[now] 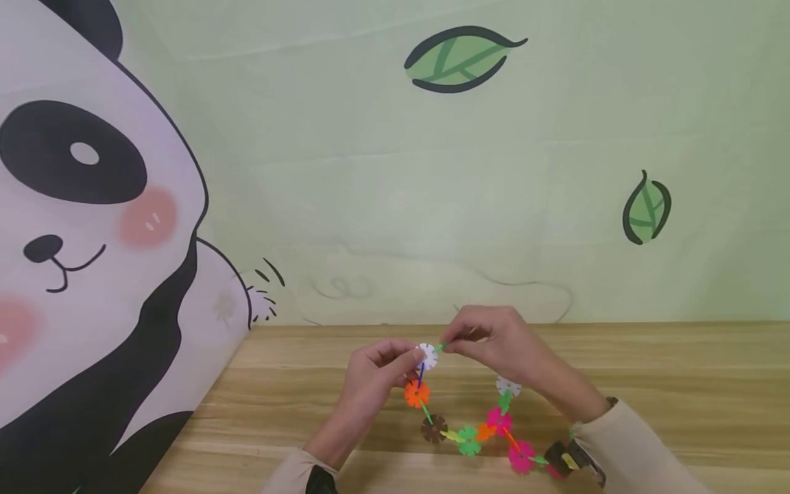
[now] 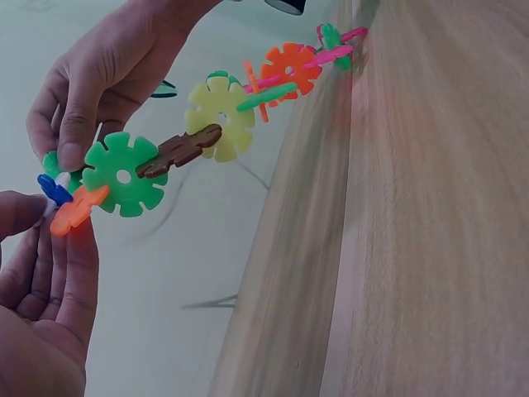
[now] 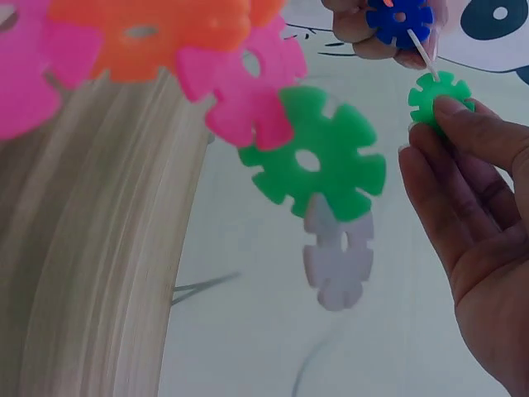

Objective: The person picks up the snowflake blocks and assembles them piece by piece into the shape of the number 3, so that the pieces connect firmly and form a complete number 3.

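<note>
A chain of notched plastic snowflake discs links the two hands above the table. My left hand pinches a white disc between thumb and fingers. With thumb and fingertips, my right hand pinches a green disc, which is slotted edge-on to the white one. From the white disc, the chain runs down through a blue disc and an orange disc. Beyond a green disc come a brown disc and a yellow disc. Another white disc ends a branch below the right hand.
The wood-grain table lies beneath the hands. Behind it hangs a pale green backdrop with a printed panda and leaves. More of the chain, including a pink disc, extends toward the right sleeve.
</note>
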A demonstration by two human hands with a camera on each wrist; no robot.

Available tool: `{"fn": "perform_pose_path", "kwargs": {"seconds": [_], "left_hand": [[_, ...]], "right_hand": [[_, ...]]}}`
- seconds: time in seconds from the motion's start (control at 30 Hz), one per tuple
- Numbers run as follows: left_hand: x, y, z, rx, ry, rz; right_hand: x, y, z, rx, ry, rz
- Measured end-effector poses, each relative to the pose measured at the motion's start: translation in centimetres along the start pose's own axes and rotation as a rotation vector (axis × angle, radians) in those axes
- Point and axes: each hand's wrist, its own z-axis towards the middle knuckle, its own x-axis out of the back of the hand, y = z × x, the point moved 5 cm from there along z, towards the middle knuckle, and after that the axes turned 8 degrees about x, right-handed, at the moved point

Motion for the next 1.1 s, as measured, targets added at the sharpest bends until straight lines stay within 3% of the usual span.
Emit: {"fn": "perform_pose_path", "kwargs": {"seconds": [0.5, 0.9, 1.1], "left_hand": [[-0.1, 0.1, -0.2, -0.033, -0.005, -0.015], [-0.1, 0.1, -0.2, -0.032, -0.015, -0.011], [0.1, -0.1, 0.0, -0.021, -0.013, -0.009]], "right_hand": [[-1.1, -0.6, -0.1, 0.181, 0.127, -0.090], [-1.6, -0.2, -0.2, 0.144, 0.120, -0.068], [-1.1, -0.4, -0.2, 0.122, 0.040, -0.125]]}}
